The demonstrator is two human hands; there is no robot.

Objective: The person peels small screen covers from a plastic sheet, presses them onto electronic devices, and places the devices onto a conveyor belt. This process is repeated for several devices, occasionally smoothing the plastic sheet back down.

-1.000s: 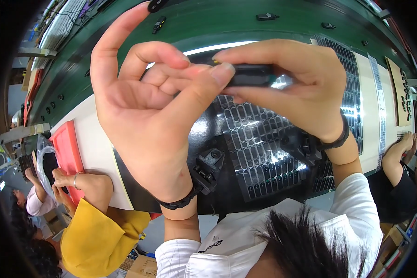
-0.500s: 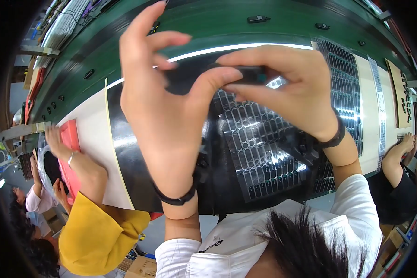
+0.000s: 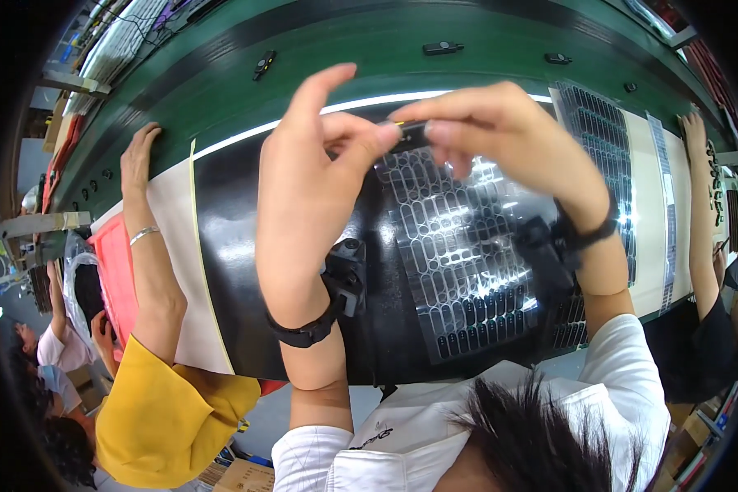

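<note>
Between my hands, above the black work mat (image 3: 234, 254), is a small black oblong device (image 3: 410, 136) with a yellow spot. My left hand (image 3: 307, 184) pinches its left end between thumb and fingers, the index finger raised. The fingers of my right hand (image 3: 504, 135) close on its right end, slightly blurred. Below my right hand lies a clear sheet of oval film pieces (image 3: 459, 238), some with dark centres. Each wrist wears a black strap with a bulky black mount.
Beyond the mat runs a green belt (image 3: 369, 61) carrying several black devices (image 3: 443, 48). To the right lies another film sheet (image 3: 594, 123). A co-worker in a yellow sleeve (image 3: 160, 410) reaches to the belt at left, beside a pink tray (image 3: 115, 262). Another person's arm (image 3: 701, 213) reaches in at right.
My left hand has shifted right and its fingers curled closer. The device has turned, showing its yellow spot. Both co-workers' hands have moved from nearer their bodies out toward the belt.
</note>
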